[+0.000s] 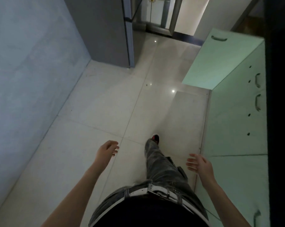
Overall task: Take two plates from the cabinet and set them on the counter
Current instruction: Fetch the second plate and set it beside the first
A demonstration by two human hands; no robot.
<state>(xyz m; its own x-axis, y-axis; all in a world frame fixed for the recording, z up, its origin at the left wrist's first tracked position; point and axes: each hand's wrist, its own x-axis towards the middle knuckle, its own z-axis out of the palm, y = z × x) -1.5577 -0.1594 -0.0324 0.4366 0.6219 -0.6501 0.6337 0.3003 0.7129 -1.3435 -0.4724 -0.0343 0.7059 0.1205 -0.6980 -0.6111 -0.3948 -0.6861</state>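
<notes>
No plates show in the head view. Pale green base cabinets (236, 122) with metal handles run along the right, under a dark counter edge (279, 112). One green cabinet door (218, 59) stands swung out over the floor ahead on the right; what is inside is hidden. My left hand (107, 149) hangs over the tiled floor, fingers loosely apart and holding nothing. My right hand (198, 163) is beside the cabinet fronts, fingers spread and holding nothing.
A grey-blue wall (32, 79) closes the left side. A grey refrigerator (109, 30) stands ahead on the left, with a doorway (164, 17) beyond it. My leg and shoe (155, 139) step forward on the white tiles (114, 104).
</notes>
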